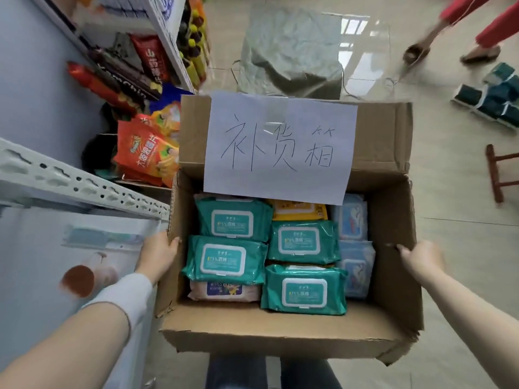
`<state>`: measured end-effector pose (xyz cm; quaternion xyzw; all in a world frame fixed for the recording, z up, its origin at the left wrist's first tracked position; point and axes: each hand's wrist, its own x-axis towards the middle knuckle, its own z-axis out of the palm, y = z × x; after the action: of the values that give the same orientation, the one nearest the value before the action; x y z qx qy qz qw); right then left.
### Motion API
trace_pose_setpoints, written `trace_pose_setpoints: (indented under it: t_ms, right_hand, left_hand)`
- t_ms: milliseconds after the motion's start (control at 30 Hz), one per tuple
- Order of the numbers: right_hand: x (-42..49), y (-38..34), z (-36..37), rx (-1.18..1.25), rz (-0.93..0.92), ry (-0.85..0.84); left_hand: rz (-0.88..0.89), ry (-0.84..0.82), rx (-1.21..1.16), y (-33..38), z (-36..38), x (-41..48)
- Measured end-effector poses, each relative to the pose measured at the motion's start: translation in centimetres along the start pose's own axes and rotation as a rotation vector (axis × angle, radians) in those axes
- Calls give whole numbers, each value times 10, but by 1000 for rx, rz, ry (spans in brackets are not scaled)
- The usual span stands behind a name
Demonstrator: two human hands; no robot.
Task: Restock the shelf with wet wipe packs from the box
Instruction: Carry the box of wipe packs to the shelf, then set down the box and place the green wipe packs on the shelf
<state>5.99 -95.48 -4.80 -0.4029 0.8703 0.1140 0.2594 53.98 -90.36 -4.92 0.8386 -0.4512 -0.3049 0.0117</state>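
An open cardboard box [393,248] is held in front of me, a white handwritten paper sign [280,147] taped to its far flap. Inside lie several teal wet wipe packs [224,261], a yellow pack [299,210], a pink pack [224,290] and light blue packs [355,265]. My left hand [158,255] grips the box's left wall, thumb over the rim. My right hand [420,258] grips the right wall the same way. The white metal shelf [70,178] stands to my left.
Snack bags [146,153] fill the lower shelf levels at the left. A crumpled plastic sheet [292,51] lies on the tiled floor beyond the box. Another person's legs [477,26] are at the top right, with dark packs [491,99] and a wooden stool [497,172] nearby.
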Motion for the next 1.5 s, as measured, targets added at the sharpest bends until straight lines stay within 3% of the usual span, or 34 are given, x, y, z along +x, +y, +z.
trace_pose_setpoints:
  t_ms: [233,533,1200,1500]
  right_hand:
    - [47,-43,54,23,51,-6]
    - [98,-64,102,10,34,-20]
    - [140,-70,117,-53,18,-16]
    - [140,-76,126,19,101,28]
  left_hand:
    - [65,-11,85,2,21,95]
    - [90,-6,141,-8,48,154]
    - [34,-13,143,-6,87,176]
    - [-3,26,123,-9,97,176]
